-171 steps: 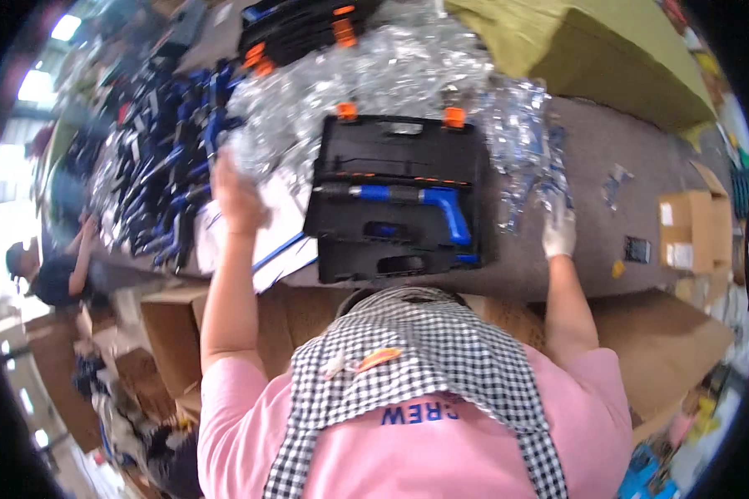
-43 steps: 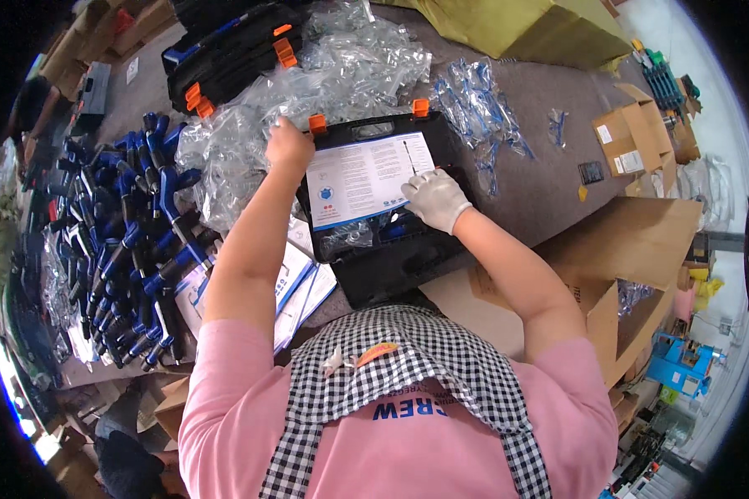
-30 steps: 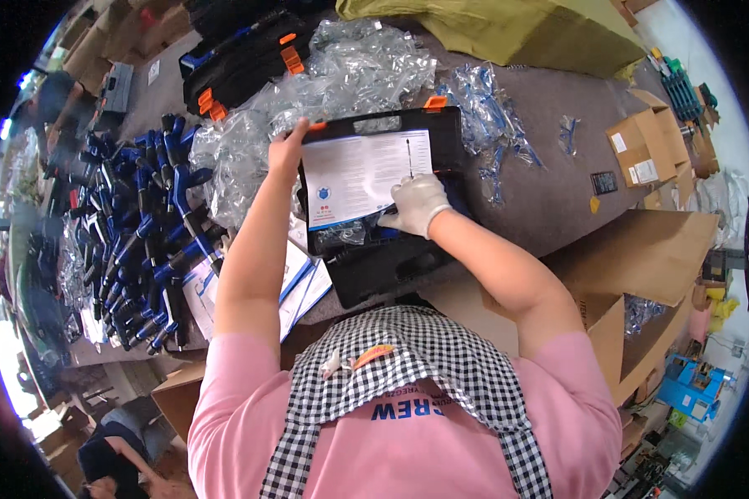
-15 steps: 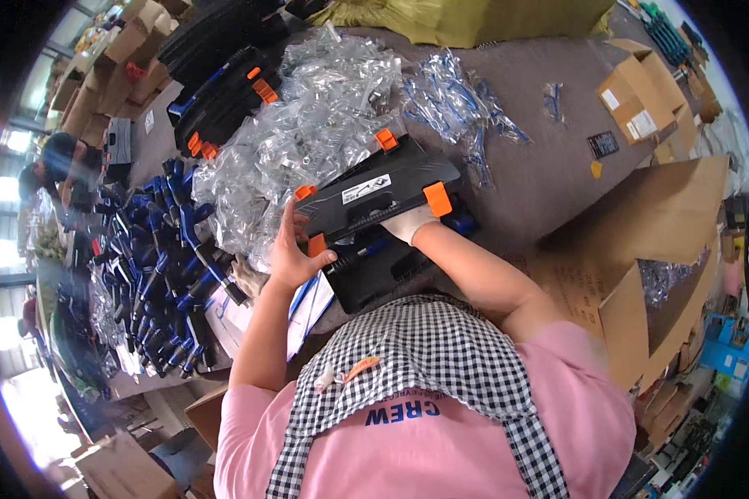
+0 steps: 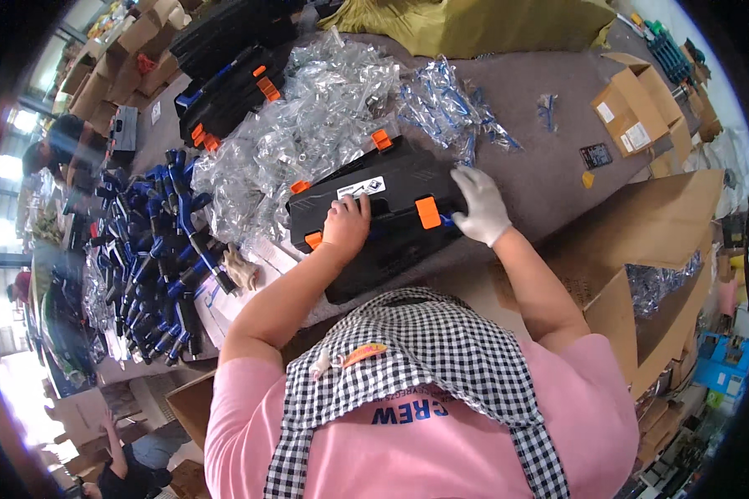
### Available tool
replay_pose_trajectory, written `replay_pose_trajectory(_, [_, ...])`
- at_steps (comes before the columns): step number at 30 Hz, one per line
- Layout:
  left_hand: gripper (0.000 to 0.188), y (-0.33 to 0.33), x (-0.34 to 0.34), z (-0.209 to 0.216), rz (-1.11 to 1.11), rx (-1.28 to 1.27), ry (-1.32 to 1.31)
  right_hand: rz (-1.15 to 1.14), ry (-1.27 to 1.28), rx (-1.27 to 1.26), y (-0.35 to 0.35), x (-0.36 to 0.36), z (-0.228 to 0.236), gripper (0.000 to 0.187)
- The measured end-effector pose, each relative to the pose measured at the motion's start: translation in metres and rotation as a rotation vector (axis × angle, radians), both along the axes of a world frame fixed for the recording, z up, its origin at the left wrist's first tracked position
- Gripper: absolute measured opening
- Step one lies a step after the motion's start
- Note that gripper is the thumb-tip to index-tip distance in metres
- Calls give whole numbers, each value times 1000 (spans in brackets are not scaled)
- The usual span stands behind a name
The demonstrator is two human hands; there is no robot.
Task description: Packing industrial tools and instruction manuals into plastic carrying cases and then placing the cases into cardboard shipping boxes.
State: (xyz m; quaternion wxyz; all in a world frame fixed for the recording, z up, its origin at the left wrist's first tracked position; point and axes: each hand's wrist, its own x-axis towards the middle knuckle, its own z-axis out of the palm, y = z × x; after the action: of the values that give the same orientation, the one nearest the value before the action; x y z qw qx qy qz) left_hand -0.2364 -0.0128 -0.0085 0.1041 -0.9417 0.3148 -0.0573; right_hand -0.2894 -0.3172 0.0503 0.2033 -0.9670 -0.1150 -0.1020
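A black plastic case (image 5: 399, 183) with orange latches and a white label lies in front of me, its lid down. My left hand (image 5: 347, 226), bare, rests on the lid by the label with its fingers curved over the surface. At the case's right end is my right hand (image 5: 481, 208) in a white glove, fingers spread and touching or very near the corner. A bit of blue shows at the edge beside that hand. Another black case part (image 5: 366, 274) juts out below on the near side; whether it is separate I cannot tell.
Clear plastic bags (image 5: 308, 116) are heaped behind the case, blue-strip bags (image 5: 445, 104) to their right. Blue-black tools (image 5: 154, 258) pile up at left beside a crumpled glove (image 5: 241, 270). More black cases (image 5: 233, 91) stand far left. An open carton (image 5: 632, 266) sits at right.
The case lid has come down. My left hand has moved from its left end onto the lid; my right hand has come out from inside to the right end. A person appears at lower left.
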Motion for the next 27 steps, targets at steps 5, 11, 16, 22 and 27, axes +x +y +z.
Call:
replay_pose_trajectory(5, [38,3,31,60,-20,-89,161,389,-193,78,-4,52,4,72])
replay_pose_trajectory(11, [23,5,19,136,163,-153,372,509,77,338,8,60,70,75])
replay_pose_trajectory(16, [26,0,7,111,91,14,472,708,279,136,16,63,73,68])
replay_pose_trajectory(22, [89,40,-11,149,424,-88,714,701,130,208,18,73,37,25])
replay_pose_trajectory(27, [89,75,-42,135,374,-318,516,768,-23,219,29,77,38,32])
